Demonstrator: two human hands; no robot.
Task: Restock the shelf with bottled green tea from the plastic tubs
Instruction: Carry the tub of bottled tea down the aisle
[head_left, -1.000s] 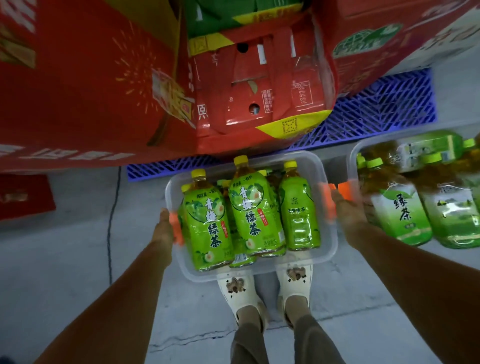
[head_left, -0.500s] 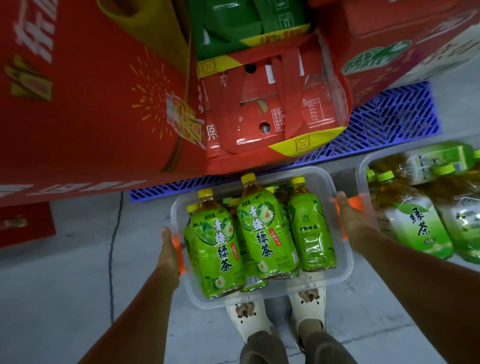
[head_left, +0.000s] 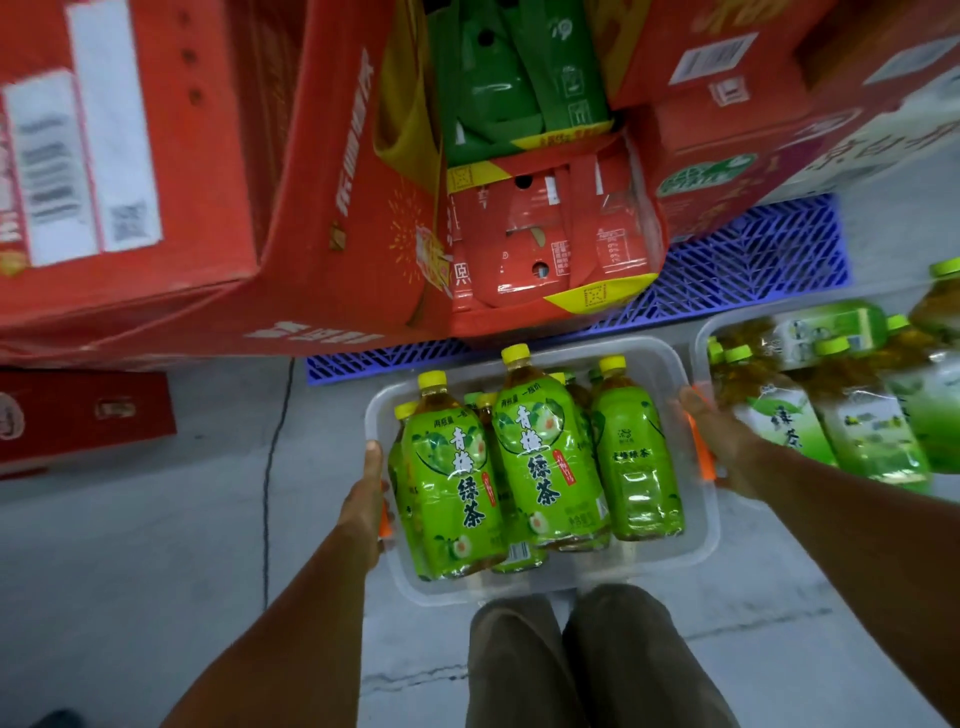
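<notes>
- I have a clear tub full of green tea bottles held between my two hands, right in front of my legs and above the floor.
- My left hand grips the tub's left end, fingers wrapped under the rim by the orange handle; my right hand grips the right end by its orange handle in the same way.
- As I judge it, the restocking has barely begun: every bottle I can see sits in a tub, and no shelf shows here at all.
- A second tub of green tea lies on the floor just to the right, its bottles on their sides, so that load is still to be moved too.
- Far from me stand red cartons on a blue pallet, with a green pack among them.
- Against the earlier frames, my grip on both ends is the same, but the tub sits higher and closer to me: my shoes, visible below it before, are now hidden and only my trouser legs show.
- The view has also shifted, with more of the cartons' tops now showing.
</notes>
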